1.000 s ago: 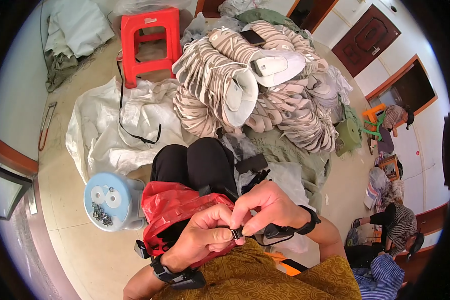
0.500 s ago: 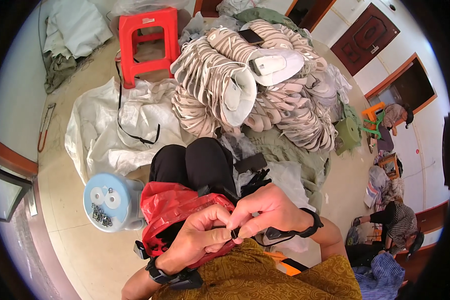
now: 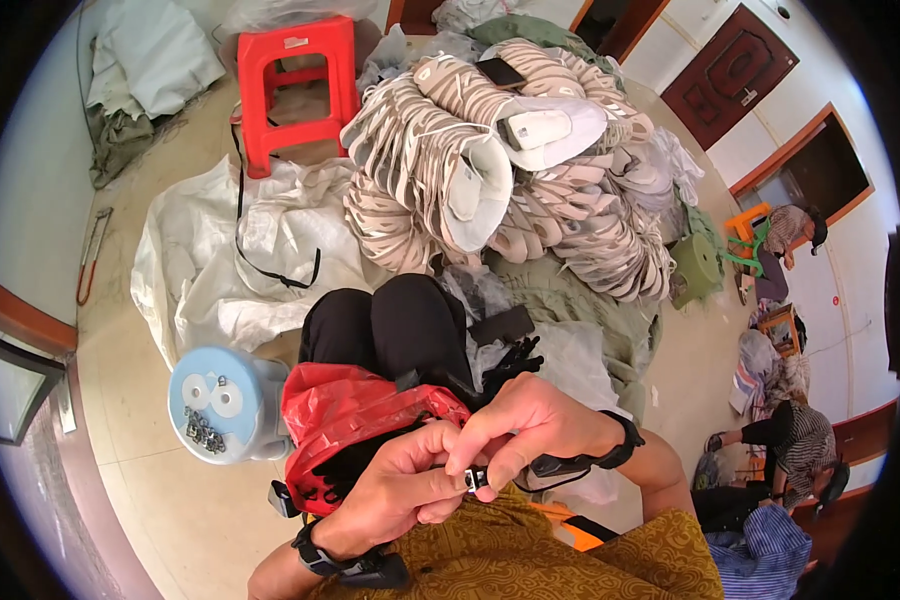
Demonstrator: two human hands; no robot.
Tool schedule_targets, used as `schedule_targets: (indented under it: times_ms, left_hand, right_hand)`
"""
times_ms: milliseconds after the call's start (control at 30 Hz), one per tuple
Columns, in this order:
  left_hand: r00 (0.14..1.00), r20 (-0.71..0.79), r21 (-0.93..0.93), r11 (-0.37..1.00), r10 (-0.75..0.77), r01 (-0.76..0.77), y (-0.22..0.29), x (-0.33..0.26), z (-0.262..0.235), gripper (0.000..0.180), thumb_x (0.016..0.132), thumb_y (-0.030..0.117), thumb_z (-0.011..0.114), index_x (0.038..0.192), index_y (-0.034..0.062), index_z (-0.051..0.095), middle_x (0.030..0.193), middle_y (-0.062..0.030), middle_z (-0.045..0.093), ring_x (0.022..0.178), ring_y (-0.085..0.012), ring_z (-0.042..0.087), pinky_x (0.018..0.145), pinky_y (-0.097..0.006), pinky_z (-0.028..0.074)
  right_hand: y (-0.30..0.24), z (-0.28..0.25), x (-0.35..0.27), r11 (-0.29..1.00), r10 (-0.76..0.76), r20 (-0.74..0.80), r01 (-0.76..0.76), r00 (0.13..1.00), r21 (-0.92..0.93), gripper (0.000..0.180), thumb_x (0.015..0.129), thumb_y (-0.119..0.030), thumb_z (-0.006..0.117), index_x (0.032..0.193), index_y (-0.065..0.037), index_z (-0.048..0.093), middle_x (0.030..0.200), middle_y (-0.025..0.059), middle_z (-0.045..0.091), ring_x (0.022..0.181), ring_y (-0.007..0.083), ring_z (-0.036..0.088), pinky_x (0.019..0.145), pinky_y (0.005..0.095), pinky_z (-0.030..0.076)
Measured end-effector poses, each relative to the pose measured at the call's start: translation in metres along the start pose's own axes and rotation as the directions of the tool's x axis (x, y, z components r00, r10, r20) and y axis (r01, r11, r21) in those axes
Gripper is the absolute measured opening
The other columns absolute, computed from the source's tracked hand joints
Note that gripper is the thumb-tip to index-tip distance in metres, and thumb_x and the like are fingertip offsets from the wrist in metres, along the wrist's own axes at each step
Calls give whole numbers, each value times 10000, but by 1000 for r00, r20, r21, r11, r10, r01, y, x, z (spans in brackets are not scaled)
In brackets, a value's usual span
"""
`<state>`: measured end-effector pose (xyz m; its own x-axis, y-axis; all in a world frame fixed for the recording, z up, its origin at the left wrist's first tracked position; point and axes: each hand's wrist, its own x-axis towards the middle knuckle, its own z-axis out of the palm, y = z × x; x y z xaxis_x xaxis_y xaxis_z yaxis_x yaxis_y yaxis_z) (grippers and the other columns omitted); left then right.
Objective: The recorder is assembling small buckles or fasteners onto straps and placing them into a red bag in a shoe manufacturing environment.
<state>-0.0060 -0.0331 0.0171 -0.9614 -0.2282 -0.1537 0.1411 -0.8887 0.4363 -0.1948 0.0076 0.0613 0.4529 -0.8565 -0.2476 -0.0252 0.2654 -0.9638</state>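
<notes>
A view from above, looking down at a seated person's lap, is shown. A small black buckle with a pale glint on it is pinched between the fingertips of both hands, close to the chest and just above a mustard patterned shirt. The left hand is curled shut around the piece from below, and the right hand is pressed onto it from above, thumb and forefinger closed tightly on it. A black strap appears to run from the buckle under the right wrist, though its path is partly hidden. The buckle is judged to be light, hard and stiff, small enough to slip, so it is best held by its flat sides with fingertips only. A red plastic bag is spread over the knees, just beside the hands, with dark parts inside. To the left, a pale blue stool is seen with a small heap of metal rings on its top. Beyond the knees, white sacks, a red stool and a tall pile of beige and white stacked pieces are visible. Other people are seated at the far right.
</notes>
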Motion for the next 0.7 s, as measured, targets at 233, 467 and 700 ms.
schedule_targets:
  times_ms: [233,467,700]
  left_hand:
    - [999,-32,-79,997,-11,9,-5,-5,3,215,795,40,541,986,4,450,807,-145,562,461,-76,334,412,-202,238]
    - [999,2,-133,991,-32,32,-7,-6,1,204,789,46,550,958,12,439,804,-138,537,464,-98,357,415,-218,260]
    - [995,100,-154,988,5,11,-12,-5,9,139,848,127,528,899,42,430,767,-57,503,522,-94,437,464,-220,358]
  right_hand:
    - [-2,5,0,1000,-2,21,2,1000,-13,212,703,-74,670,905,-19,638,659,63,637,527,91,577,449,202,377]
    - [7,8,-4,999,18,8,-18,1000,-46,234,662,-107,709,872,-24,648,706,51,643,518,107,548,468,217,385]
    - [14,9,-2,883,-437,18,433,899,-184,198,673,-154,695,843,-73,632,594,44,573,492,124,529,458,239,377]
